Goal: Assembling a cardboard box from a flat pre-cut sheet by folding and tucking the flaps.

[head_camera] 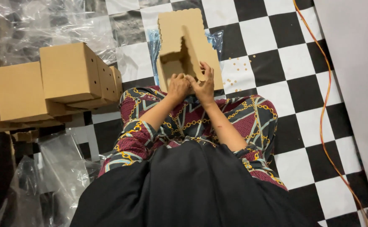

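Observation:
A brown cardboard box [180, 29] with scalloped flap edges stands half folded on the checkered floor just beyond my knees. My left hand [178, 86] presses on its near wall with the fingers curled over the cardboard. Beside it, my right hand [205, 82] grips a side flap, fingers spread along its edge. Both hands touch each other at the box's near side. The inside of the box shows as a hollow above my left hand.
Several folded cardboard boxes [68, 71] are stacked at the left. Clear plastic wrap [53, 168] lies around and under them. An orange cable [326, 109] runs along the right beside a white wall [360, 63]. The black-and-white checkered floor [301, 92] spreads ahead.

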